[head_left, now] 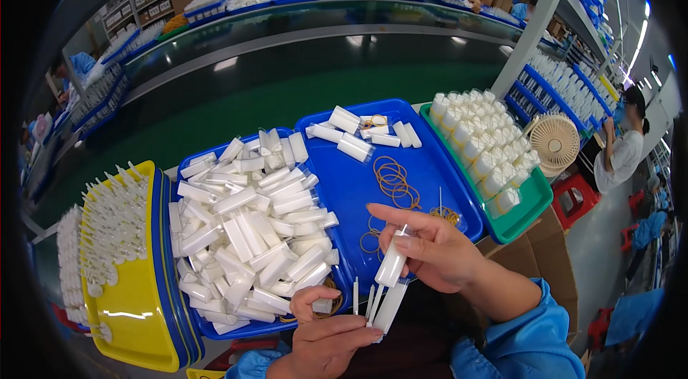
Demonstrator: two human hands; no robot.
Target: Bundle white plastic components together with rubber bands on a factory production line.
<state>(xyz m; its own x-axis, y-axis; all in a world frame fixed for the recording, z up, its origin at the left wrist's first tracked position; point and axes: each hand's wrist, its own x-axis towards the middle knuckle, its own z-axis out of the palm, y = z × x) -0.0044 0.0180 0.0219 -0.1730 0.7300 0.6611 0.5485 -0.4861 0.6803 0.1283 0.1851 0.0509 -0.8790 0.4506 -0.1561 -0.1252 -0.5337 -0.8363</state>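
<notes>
Between the thumb and fingers of my right hand (441, 253) is a white block in a clear sleeve (392, 264), tilted. Lower down, my left hand (326, 336) is closed around thin white sticks (373, 301) that point upward. A second white sleeved block (389, 307) stands beside those sticks, its lower end at my left fingertips. The two blocks are close together; whether they touch I cannot tell. To the left, a blue tray (185, 200) is heaped with similar white sleeved blocks (251, 228).
Another blue tray (337, 200) bears rubber bands (395, 182) and several blocks. At right, a green tray (527, 210) holds banded white bundles (484, 142). White-stemmed parts (118, 214) fill a yellow tray (136, 314) at left. A green conveyor belt (287, 85) runs behind; co-workers sit beyond it.
</notes>
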